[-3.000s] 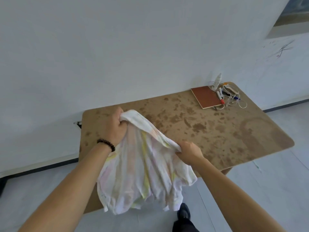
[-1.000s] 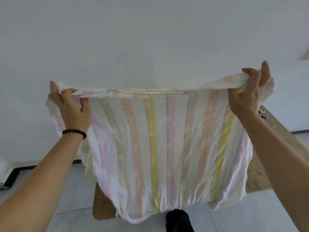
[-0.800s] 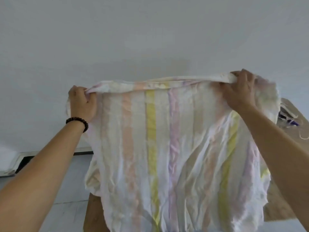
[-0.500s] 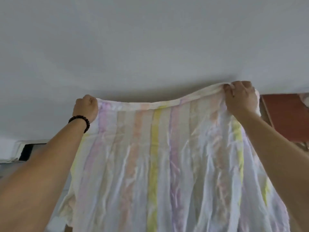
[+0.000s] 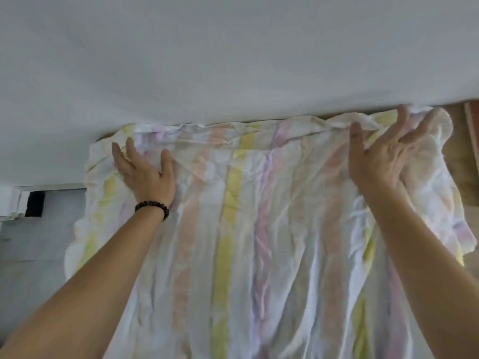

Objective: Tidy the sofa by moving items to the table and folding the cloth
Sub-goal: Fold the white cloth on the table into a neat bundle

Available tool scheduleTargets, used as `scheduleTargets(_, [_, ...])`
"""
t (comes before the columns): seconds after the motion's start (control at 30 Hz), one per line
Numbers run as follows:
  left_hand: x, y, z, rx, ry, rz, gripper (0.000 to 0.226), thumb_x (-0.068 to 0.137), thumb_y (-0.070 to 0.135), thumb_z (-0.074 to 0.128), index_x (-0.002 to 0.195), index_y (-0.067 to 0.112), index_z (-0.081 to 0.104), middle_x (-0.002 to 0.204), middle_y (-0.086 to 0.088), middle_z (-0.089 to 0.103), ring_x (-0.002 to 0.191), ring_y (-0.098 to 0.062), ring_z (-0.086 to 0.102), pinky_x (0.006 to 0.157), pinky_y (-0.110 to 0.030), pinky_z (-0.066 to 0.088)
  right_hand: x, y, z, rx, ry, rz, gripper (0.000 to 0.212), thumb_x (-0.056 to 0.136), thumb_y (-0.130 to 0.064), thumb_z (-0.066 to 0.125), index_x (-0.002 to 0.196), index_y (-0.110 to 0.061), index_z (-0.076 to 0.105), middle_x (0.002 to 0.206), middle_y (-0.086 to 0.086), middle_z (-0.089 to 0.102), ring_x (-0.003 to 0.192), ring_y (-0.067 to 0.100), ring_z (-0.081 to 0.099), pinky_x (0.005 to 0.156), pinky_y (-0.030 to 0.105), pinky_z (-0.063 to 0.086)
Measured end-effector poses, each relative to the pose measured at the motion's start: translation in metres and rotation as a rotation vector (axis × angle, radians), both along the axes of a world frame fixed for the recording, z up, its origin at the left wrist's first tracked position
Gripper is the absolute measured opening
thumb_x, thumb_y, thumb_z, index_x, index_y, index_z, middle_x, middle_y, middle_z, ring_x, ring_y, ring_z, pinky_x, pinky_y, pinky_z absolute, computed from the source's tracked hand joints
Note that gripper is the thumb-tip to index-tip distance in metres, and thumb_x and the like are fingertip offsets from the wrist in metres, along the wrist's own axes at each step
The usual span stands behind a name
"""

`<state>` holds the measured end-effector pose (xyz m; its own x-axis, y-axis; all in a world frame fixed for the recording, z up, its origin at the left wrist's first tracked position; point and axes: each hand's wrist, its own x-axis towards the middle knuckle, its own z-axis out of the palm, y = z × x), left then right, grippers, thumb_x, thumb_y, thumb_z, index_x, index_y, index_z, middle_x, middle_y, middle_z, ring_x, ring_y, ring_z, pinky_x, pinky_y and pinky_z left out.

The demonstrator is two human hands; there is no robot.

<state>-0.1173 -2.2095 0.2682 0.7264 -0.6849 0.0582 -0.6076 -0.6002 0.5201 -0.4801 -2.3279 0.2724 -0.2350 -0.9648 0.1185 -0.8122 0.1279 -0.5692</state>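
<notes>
Cloth [image 5: 246, 229] lies spread over the table [image 5: 460, 161], far edge at the wall [image 5: 233, 60]; I see left hand [image 5: 147, 174] pressing it flat, fingers splayed, right hand [image 5: 383, 156] splayed over the far right corner, gripping nothing; spreading looks done, and folding next calls for pinching both far corners.

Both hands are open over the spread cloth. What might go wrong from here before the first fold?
1. The far edge of the cloth is bunched up along the wall; folding now would likely trap those creases.
2. Its left side seems to hang past the table, over the floor. Neither the left hand nor the right hand grips it, so it may slide off.
</notes>
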Motion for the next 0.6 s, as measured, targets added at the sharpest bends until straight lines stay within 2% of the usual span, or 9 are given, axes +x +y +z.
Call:
scheduleTargets(0.07, [-0.015,0.029,-0.013,0.161,-0.093,-0.117,0.079,0.091,0.059,0.048,0.153,0.022,0.017,0.161,-0.016,0.000,0.149,-0.033,0.002,0.118,-0.049,0.007,0.019,0.028,-0.004,-0.005,0.120,0.147,0.074,0.098,-0.058,0.045,0.154,-0.014,0.026,0.160,0.028,0.006,0.149,0.043,0.008,0.118,0.049,0.011])
scheduleTargets(0.13, [-0.026,0.061,-0.022,0.412,-0.092,-0.183,0.086,0.084,0.077,0.036,0.153,0.035,0.007,0.162,-0.010,-0.010,0.149,-0.033,-0.008,0.117,-0.055,-0.004,0.032,0.054,-0.018,0.164,0.203,0.365,0.073,0.095,-0.065,0.041,0.155,-0.026,0.025,0.163,0.019,0.008,0.150,0.042,0.004,0.119,0.054,0.005])
scheduleTargets(0.23, [-0.031,0.109,-0.031,0.620,-0.150,-0.167,0.093,0.077,0.087,0.012,0.154,0.037,0.001,0.163,-0.007,-0.013,0.149,-0.034,-0.009,0.115,-0.061,-0.004,0.034,0.081,-0.040,0.239,0.346,0.467,0.083,0.090,-0.076,0.034,0.156,-0.028,0.020,0.164,0.019,0.004,0.150,0.044,-0.001,0.119,0.060,-0.003])
scheduleTargets(0.37, [-0.032,0.141,-0.033,0.646,-0.190,-0.140,0.093,0.076,0.087,0.008,0.154,0.037,0.002,0.163,-0.007,-0.009,0.149,-0.035,-0.006,0.115,-0.061,-0.003,0.031,0.094,-0.044,0.244,0.381,0.410,0.089,0.087,-0.081,0.031,0.157,-0.028,0.017,0.165,0.015,0.000,0.150,0.042,-0.003,0.120,0.059,-0.003])
scheduleTargets(0.47, [-0.032,0.138,-0.035,0.648,-0.192,-0.138,0.092,0.076,0.087,0.009,0.153,0.039,-0.001,0.163,-0.006,-0.010,0.149,-0.034,-0.008,0.115,-0.060,-0.004,0.034,0.092,-0.043,0.251,0.394,0.396,0.093,0.086,-0.084,0.028,0.158,-0.028,0.010,0.166,0.013,-0.003,0.150,0.041,-0.006,0.119,0.059,-0.004])
scheduleTargets(0.6, [-0.033,0.139,-0.035,0.645,-0.183,-0.148,0.090,0.078,0.087,0.008,0.153,0.039,-0.005,0.163,-0.006,-0.013,0.149,-0.034,-0.011,0.115,-0.061,-0.004,0.029,0.092,-0.040,0.270,0.407,0.407,0.090,0.088,-0.082,0.027,0.158,-0.028,0.011,0.165,0.014,-0.004,0.150,0.041,-0.007,0.119,0.060,-0.004])
